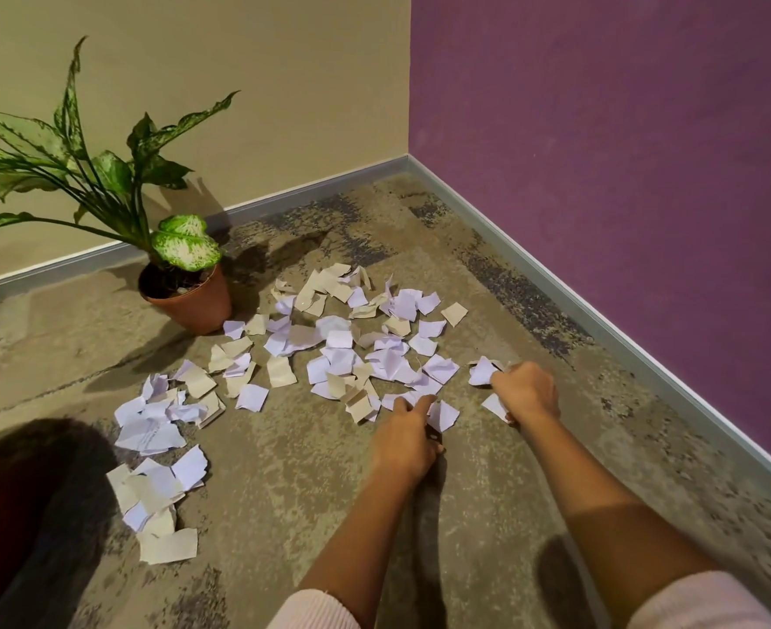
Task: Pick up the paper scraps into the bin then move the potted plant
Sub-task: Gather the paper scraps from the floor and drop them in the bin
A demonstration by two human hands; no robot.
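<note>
The potted plant (184,292) stands at the floor's (283,469) far-left edge; paper scraps (338,351) litter its middle, toward the far corner; the left hand (406,435) pinches one with curled fingers; the right hand (528,392), nearer the right edge, clutches several.

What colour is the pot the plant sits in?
Terracotta orange-brown; the pot shows clearly in the head view.
</note>
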